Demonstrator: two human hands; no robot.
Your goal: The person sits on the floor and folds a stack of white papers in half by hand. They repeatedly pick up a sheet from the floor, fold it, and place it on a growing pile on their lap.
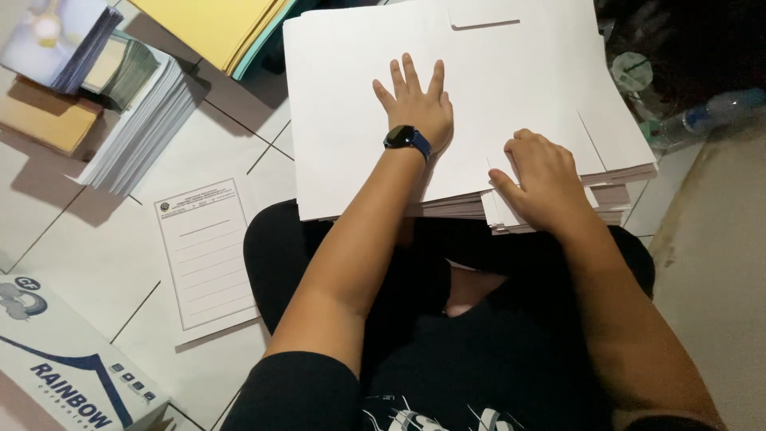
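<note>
**On my lap, a stack of white sheets**

Over my crossed legs, my right hand curls its grip on the near edge of the paper stack. Farther out, my left hand lies flat and spread on the top sheet, holding nothing.

A thick stack of white paper sheets is being kept flat across the upper middle of the frame, its lower right edges being fanned out slightly above dark-clothed legs.
</note>
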